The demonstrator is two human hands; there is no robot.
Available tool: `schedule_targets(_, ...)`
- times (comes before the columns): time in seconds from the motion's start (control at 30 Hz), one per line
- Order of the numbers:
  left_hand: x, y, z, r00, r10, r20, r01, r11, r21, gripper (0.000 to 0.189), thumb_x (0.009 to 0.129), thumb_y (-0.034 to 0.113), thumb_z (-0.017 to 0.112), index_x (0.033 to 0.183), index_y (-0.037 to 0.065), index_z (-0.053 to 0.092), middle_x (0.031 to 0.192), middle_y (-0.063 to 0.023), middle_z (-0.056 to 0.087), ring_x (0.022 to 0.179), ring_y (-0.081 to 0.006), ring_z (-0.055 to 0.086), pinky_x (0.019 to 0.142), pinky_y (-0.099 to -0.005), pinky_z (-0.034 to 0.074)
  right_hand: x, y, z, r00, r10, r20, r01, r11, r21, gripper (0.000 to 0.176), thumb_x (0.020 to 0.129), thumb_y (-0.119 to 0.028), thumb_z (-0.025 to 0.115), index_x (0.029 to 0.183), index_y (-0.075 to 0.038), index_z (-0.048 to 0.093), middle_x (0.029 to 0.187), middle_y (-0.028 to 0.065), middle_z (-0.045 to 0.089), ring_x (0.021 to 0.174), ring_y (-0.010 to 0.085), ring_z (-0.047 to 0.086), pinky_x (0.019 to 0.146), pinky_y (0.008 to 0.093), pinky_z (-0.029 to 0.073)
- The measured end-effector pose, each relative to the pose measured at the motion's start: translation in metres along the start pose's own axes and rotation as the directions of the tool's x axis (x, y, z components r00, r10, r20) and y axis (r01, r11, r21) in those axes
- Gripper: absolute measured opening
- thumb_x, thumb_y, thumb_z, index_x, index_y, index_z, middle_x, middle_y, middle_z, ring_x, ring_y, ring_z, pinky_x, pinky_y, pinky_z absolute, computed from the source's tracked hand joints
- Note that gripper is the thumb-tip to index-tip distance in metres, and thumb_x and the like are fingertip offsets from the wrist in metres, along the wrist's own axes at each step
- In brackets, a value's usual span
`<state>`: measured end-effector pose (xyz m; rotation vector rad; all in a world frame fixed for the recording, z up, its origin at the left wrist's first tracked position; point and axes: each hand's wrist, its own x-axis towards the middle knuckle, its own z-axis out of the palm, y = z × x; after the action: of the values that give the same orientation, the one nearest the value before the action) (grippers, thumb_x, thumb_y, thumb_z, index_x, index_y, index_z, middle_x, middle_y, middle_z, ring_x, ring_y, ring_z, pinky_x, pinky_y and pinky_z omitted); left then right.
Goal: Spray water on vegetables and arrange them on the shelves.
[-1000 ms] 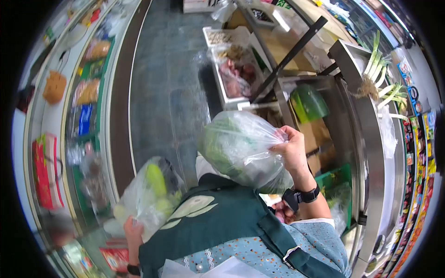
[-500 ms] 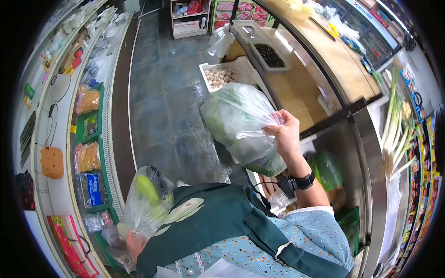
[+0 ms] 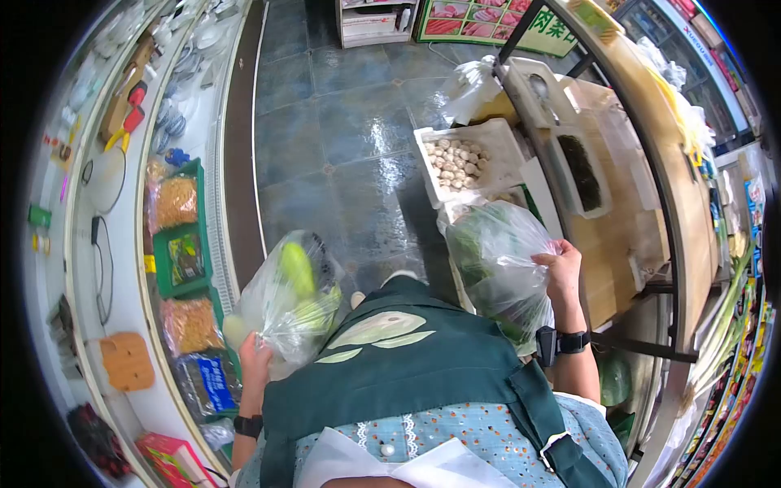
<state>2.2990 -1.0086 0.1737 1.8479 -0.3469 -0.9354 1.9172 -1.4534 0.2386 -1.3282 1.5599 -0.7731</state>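
Observation:
My left hand (image 3: pixel 255 355) is closed on the gathered neck of a clear plastic bag (image 3: pixel 294 305) with light green, long vegetables and something dark inside; their exact kind is hard to make out. At the right, my right hand (image 3: pixel 561 272) pinches the gathered top of a second clear plastic bag (image 3: pixel 496 260), which holds dark green vegetables blurred by the film. This bag hangs beside the rack, just in front of a white foam box (image 3: pixel 425 163) of mushrooms (image 3: pixel 457 164).
Shelves on the left carry green baskets (image 3: pixel 203 236) of packaged goods and a wooden cutting board (image 3: pixel 127 362). A metal-framed rack with a wooden top (image 3: pixel 691 211) and plastic tubs (image 3: pixel 598 203) stands on the right. Spring onions (image 3: pixel 724 317) lie farther right. Tiled floor (image 3: pixel 325 122) runs between.
The view has swung, showing more of the mushroom box. My right hand and its bag are lower and farther right. My left hand and its bag have come further into view.

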Motion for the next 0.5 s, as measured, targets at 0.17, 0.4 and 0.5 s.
schedule_targets(0.17,0.128,0.056,-0.014,0.999,-0.038,-0.035,0.029,0.974,-0.227,0.031,0.076,-0.003,0.048,0.106,-0.001,0.057,0.092,0.0002,0.060,0.079,-0.0067,0.054,0.071,-0.0213,0.043,0.069,-0.011,0.070,0.996,0.088,0.017,-0.088,0.996,0.027,0.031,0.054,0.012,0.071,0.080,-0.001,0.060,0.075,0.0030,0.061,0.065,0.0133,0.056,0.063,0.0277,0.045)
schedule_targets(0.4,0.294,0.164,0.005,0.994,-0.032,0.101,0.035,0.999,-0.022,0.034,0.075,-0.004,0.049,0.108,-0.001,0.057,0.092,-0.0012,0.062,0.079,-0.0077,0.056,0.072,-0.0229,0.046,0.216,0.008,0.162,0.991,0.121,0.059,-0.120,0.993,-0.013,0.027,0.057,0.011,0.073,0.075,-0.002,0.058,0.073,0.0000,0.059,0.064,0.0102,0.053,0.060,0.0264,0.044)
schedule_targets(0.5,0.352,0.217,0.023,0.991,-0.101,0.088,0.106,0.993,-0.053,0.032,0.075,-0.003,0.049,0.106,-0.002,0.057,0.090,-0.0011,0.062,0.077,-0.0083,0.056,0.071,-0.0233,0.046,0.279,0.040,0.188,0.985,0.139,0.099,-0.126,0.983,-0.133,0.025,0.062,0.009,0.074,0.078,-0.003,0.059,0.074,0.0009,0.061,0.063,0.0097,0.053,0.059,0.0249,0.043)
